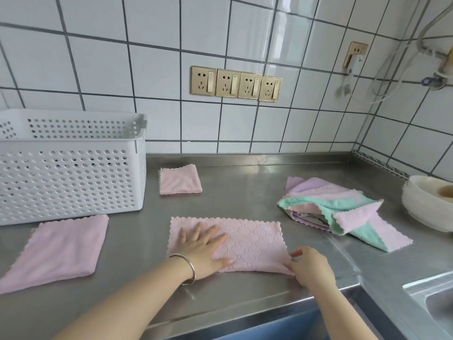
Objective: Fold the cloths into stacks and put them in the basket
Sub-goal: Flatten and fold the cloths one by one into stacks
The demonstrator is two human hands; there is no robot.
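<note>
The left hand (203,249) is lying flat and spread on the left half of the pink cloth (250,244), pressing it to the steel counter (245,192) so it is not sliding while the other end is being worked. The right hand (310,266) is pinching the cloth's near right corner between thumb and fingers, probably getting ready to lift that end and carry it over toward the left hand for the next fold. The cloth is lying in front of the person as a long rectangle, which suggests one fold is already in it. A small folded pink square (180,179) is sitting farther back, just right of the basket (73,168), likely parked there as the start of a stack within easy reach of it. A larger pink cloth (61,249) is lying flat in front of the basket, its far edge close to the basket's base. The loose pile (343,207) of pink, green and lilac cloths is waiting well to the right, near a stack of pale bowls (426,204). The basket is standing at the left against the tiled wall; its inside is mostly hidden by the perforated front, and nothing is showing over the rim, so it may be empty.
</note>
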